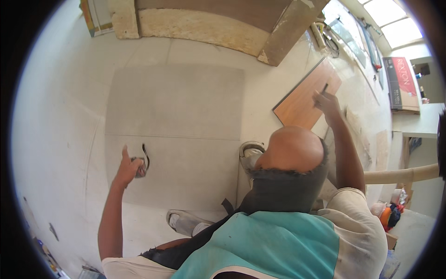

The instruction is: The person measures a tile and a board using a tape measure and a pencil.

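Note:
My left hand [127, 168] is closed around a small dark object with a curved black strap [147, 156]. Its exact kind is partly hidden by the fingers. Beneath that hand lies a large flat grey sheet [176, 102] with a straight dark line running across it from left to right. On the right, my right hand [326, 102] pinches a thin black pen-like stick [324, 88], pointing up and away. This hand is above a wood-coloured board [304, 95] with a dark edge, set at an angle beside the grey sheet.
A worn wooden frame [200, 32] stands at the far side. At the right are a red and brown box [403, 85], a pale pipe [402, 175] and a pile of coloured items [389, 215]. My bent knee [292, 149] and shoes [251, 152] are close to the sheet.

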A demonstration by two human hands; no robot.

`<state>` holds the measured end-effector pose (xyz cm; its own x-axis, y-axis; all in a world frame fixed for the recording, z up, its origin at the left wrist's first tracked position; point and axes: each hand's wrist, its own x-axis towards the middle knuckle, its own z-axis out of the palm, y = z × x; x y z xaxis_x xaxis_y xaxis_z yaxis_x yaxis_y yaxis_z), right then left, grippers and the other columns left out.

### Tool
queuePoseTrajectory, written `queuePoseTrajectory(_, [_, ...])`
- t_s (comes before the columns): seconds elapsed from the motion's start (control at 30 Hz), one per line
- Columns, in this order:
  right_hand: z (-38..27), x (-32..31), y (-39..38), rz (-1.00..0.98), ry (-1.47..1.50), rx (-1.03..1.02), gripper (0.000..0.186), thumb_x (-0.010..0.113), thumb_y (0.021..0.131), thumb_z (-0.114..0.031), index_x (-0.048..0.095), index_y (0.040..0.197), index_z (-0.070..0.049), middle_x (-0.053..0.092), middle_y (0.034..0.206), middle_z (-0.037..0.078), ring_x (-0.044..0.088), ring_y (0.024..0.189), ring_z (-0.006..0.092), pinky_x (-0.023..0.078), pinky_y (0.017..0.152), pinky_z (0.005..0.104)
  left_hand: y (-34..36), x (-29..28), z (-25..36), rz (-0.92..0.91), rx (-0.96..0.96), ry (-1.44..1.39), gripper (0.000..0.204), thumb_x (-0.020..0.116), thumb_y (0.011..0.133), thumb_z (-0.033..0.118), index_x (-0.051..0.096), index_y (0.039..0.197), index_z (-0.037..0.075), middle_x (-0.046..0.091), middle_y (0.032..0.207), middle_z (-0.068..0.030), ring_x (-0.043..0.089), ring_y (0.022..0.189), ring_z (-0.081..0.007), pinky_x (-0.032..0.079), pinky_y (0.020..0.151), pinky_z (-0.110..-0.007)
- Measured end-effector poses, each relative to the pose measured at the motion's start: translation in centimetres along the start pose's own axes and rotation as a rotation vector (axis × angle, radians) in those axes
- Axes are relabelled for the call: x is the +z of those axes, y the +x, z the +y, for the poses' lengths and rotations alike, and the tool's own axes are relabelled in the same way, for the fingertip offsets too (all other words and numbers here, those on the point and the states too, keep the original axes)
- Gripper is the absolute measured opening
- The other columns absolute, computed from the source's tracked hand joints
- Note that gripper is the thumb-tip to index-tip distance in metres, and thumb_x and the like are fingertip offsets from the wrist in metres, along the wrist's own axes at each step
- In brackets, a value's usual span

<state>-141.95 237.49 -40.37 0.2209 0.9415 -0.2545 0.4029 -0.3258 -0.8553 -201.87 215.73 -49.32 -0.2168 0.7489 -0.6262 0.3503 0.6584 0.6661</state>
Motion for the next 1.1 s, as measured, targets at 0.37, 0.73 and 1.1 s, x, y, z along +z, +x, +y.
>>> queuePoseTrajectory(0.37, [21.0,-4.5,3.1,0.319,-0.009,0.546,0.020,0.066,0.085,-0.019,0.059,0.079,-0.001,0.048,0.059,0.001,0.044,0.046,0.0102,0.031,0.041,0.0288,5.0,16.8,17.9,-0.377,0.009,0.027,0.067,0.062,0.084,0.019,0.030,0.133,-0.013,0.061,0.105,-0.0191,0.062,0.089,-0.0233,0.051,0.082,-0.032])
queuePoseTrajectory(0.73, [24.5,-3.8,3.3,0.442,-0.137,0.586,0.040,0.075,0.076,-0.029,0.063,0.084,0.008,0.065,0.077,0.019,0.063,0.073,0.0232,0.049,0.066,0.0396,14.6,36.0,25.3,-0.182,0.070,-0.663,0.066,0.061,0.092,0.021,0.024,0.137,-0.010,0.050,0.124,-0.0229,0.058,0.112,-0.0278,0.052,0.092,-0.044])
queuePoseTrajectory(1.1, [23.4,-5.8,0.1,0.431,0.153,0.519,0.033,0.073,0.081,-0.027,0.064,0.080,0.005,0.056,0.067,0.003,0.050,0.056,0.0130,0.040,0.050,0.0321,10.2,42.6,24.8,0.097,0.326,-0.053,0.052,0.068,0.083,0.024,0.046,0.119,-0.006,0.055,0.116,-0.0256,0.055,0.109,-0.0356,0.045,0.092,-0.042])
